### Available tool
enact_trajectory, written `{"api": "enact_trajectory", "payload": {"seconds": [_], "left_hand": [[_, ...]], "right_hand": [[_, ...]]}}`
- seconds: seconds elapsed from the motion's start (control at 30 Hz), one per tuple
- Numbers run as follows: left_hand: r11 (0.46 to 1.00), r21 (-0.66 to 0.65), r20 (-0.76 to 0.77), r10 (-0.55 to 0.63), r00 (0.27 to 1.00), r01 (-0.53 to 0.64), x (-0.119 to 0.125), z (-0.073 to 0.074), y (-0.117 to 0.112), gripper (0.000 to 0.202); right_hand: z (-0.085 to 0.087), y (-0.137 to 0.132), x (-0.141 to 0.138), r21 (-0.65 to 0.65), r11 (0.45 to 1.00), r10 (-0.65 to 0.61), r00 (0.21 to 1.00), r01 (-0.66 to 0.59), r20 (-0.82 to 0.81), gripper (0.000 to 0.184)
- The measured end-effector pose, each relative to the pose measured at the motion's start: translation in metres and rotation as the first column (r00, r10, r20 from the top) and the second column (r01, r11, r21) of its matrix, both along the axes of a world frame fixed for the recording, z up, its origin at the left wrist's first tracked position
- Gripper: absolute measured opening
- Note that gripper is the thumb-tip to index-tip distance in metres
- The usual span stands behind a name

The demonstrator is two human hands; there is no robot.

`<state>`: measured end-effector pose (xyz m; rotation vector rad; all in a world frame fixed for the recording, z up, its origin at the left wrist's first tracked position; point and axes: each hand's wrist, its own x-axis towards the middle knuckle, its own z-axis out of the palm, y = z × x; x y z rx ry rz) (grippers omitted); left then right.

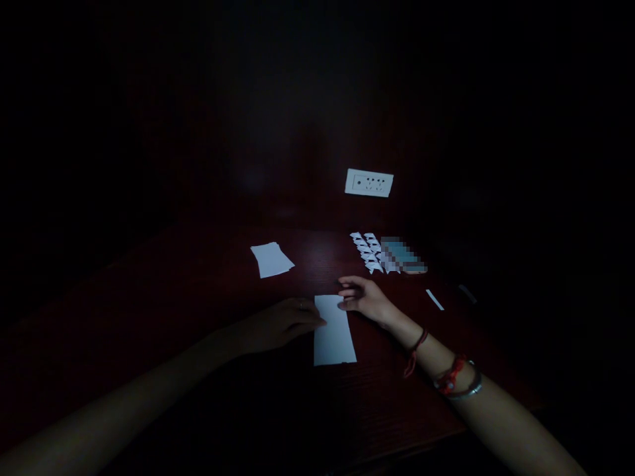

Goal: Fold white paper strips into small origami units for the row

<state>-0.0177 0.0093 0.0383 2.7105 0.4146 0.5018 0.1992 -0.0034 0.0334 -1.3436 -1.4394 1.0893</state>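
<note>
A white rectangular sheet of paper [334,337] lies flat on the dark red table, between my two hands. My left hand [297,318] reaches over its left edge with fingers stretched out, the fingertips resting on the paper. A ring shows on one finger. At the upper right corner, the thumb of my right hand [364,299] meets the paper's edge while the other fingers are spread above the table. Farther back on the left is a small stack of white paper sheets [272,260]. Small folded white paper pieces [366,251] stand in rows at the back right.
A phone [403,255], its screen blurred out, lies beside the folded pieces. A narrow white paper strip [434,299] rests right of my right hand, with a dim strip-like thing [467,293] beyond it. A white wall socket [369,183] sits above the table. The surroundings are very dark.
</note>
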Motion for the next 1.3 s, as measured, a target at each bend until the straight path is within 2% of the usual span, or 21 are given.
{"api": "enact_trajectory", "payload": {"seconds": [0.07, 0.13, 0.23, 0.3, 0.4, 0.5, 0.6, 0.7, 0.83, 0.93, 1.07, 1.17, 1.3], "left_hand": [[1.0, 0.026, -0.021, -0.005, 1.0, 0.006, -0.003, -0.001, 0.004, 0.026], [0.997, 0.08, -0.059, 0.012, 0.998, -0.008, -0.006, -0.003, 0.007, 0.03], [0.99, 0.14, -0.09, 0.039, 0.995, -0.026, -0.009, -0.005, 0.007, 0.033], [0.985, 0.172, -0.096, 0.028, 0.995, -0.011, -0.009, -0.007, 0.006, 0.035], [0.978, 0.206, -0.112, -0.013, 0.994, 0.036, -0.007, -0.009, 0.005, 0.037], [0.98, 0.196, -0.081, -0.009, 0.997, 0.025, -0.005, -0.011, 0.006, 0.038], [0.978, 0.209, -0.038, 0.013, 0.999, -0.005, -0.004, -0.015, 0.008, 0.034], [0.975, 0.222, -0.061, 0.039, 0.997, -0.025, -0.004, -0.018, 0.011, 0.035], [0.981, 0.192, -0.089, 0.055, 0.995, -0.037, -0.006, -0.019, 0.01, 0.041], [0.974, 0.221, -0.067, 0.06, 0.996, -0.043, -0.006, -0.018, 0.01, 0.037], [0.957, 0.288, -0.068, 0.036, 0.997, -0.015, -0.005, -0.018, 0.011, 0.032], [0.961, 0.275, -0.098, 0.015, 0.995, 0.013, -0.005, -0.019, 0.012, 0.034], [0.973, 0.232, -0.105, 0.013, 0.994, 0.012, -0.004, -0.018, 0.012, 0.036]], "right_hand": [[-0.001, 0.0, 0.002, 0.101, 0.995, -0.003, 0.975, -0.02, 0.222, 0.057], [-0.001, -0.001, 0.005, 0.187, 0.981, -0.032, 0.901, -0.054, 0.433, 0.06], [0.002, -0.003, 0.008, 0.198, 0.976, -0.053, 0.772, -0.096, 0.633, 0.066], [0.003, -0.004, 0.008, 0.17, 0.98, -0.039, 0.728, -0.107, 0.685, 0.064], [0.004, -0.002, 0.007, 0.151, 0.981, -0.016, 0.732, -0.119, 0.681, 0.059], [0.002, -0.001, 0.007, 0.149, 0.976, 0.02, 0.744, -0.16, 0.668, 0.053], [0.0, 0.0, 0.009, 0.182, 0.97, -0.007, 0.729, -0.161, 0.685, 0.055], [-0.001, 0.002, 0.012, 0.186, 0.972, -0.03, 0.714, -0.141, 0.7, 0.055], [0.001, 0.002, 0.013, 0.152, 0.968, 0.038, 0.717, -0.199, 0.696, 0.038], [0.003, 0.001, 0.012, 0.181, 0.95, 0.062, 0.726, -0.252, 0.685, 0.033], [0.005, -0.001, 0.01, 0.255, 0.921, 0.074, 0.777, -0.293, 0.625, 0.038], [0.002, 0.0, 0.01, 0.303, 0.919, 0.036, 0.818, -0.253, 0.574, 0.048], [-0.004, 0.005, 0.01, 0.369, 0.926, -0.098, 0.893, -0.081, 0.44, 0.06]]}}
